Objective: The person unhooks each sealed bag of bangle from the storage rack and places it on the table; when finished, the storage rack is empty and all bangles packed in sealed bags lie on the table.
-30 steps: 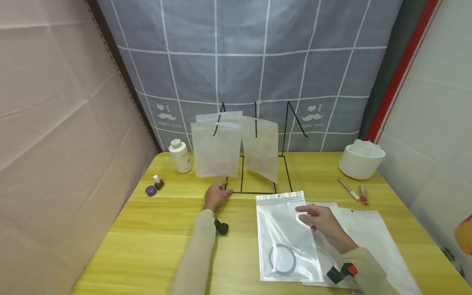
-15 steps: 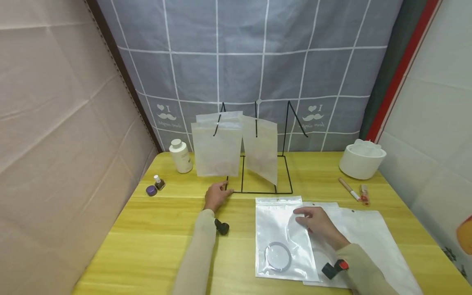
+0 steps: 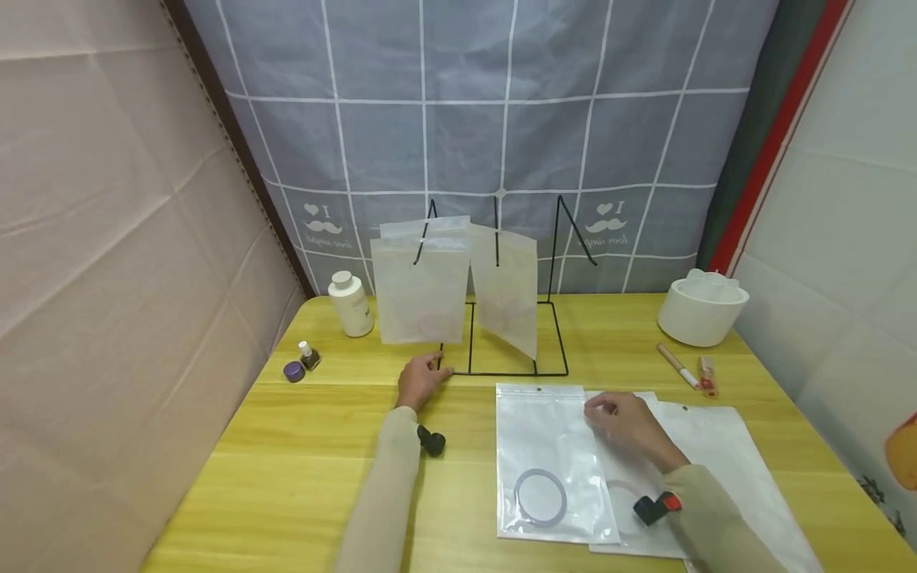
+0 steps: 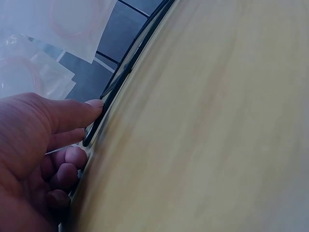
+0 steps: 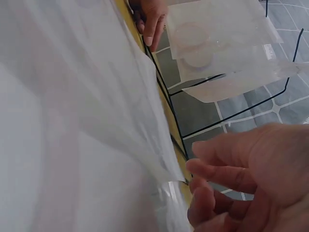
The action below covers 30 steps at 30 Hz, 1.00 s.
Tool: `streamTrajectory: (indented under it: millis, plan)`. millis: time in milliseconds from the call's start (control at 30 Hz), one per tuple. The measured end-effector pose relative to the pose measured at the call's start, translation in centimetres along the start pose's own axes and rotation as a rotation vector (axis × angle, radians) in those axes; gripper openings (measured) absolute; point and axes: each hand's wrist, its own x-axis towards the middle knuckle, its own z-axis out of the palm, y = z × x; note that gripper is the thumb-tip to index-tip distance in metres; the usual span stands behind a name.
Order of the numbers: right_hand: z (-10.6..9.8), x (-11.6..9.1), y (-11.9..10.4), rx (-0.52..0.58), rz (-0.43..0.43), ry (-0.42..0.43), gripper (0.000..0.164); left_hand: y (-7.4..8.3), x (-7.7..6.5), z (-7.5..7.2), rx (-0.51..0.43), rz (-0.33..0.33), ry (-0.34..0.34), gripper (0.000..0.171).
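My left hand (image 3: 421, 380) pinches the front left corner of a black wire rack (image 3: 501, 374), with the thumb on its base rod in the left wrist view. White bags hang from the rack: one bag (image 3: 419, 294) at the left hook, another bag (image 3: 507, 294) turned sideways at the middle hook. A silvery zip bag (image 3: 548, 446) with a ring shape showing in it lies flat in front, overlapping a second bag (image 3: 630, 509). My right hand (image 3: 626, 422) is over these bags, its fingers loosely curled at the front bag's right edge, with nothing seen between thumb and forefinger (image 5: 227, 176).
Another large white bag (image 3: 723, 454) lies at the right. Behind it are a cigarette-like stick (image 3: 677, 366), a small reddish item (image 3: 708, 376) and a round white container (image 3: 702, 310). At the left stand a white bottle (image 3: 351, 304), a small dark bottle (image 3: 310, 356) and a purple cap (image 3: 294, 371).
The front zip bag has settled flat, its top edge lower. My right hand moved a little left, then back right, its fingertips coming closer together. My left hand has stayed on the rack.
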Motion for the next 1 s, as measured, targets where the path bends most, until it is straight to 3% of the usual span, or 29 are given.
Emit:
streamTrajectory:
  millis: [133, 500, 733, 1000]
  plan:
    - [-0.7, 1.5, -1.7, 0.053, -0.106, 0.078, 0.026, -0.1, 0.0, -0.2, 0.000, 0.006, 0.003, 0.048]
    - [-0.9, 7.0, -8.6, 0.269, -0.591, 0.348, 0.032, -0.2, -0.3, 0.3, 0.001, -0.017, -0.005, 0.049]
    - [-1.0, 9.8, -11.7, 0.331, -0.587, 0.384, 0.036, -0.2, -0.1, 0.4, 0.000, -0.011, -0.007, 0.048]
    - [-1.5, 11.9, -12.5, 0.361, -0.586, 0.432, 0.034, -0.1, 0.0, 0.2, 0.005, -0.006, 0.010, 0.048]
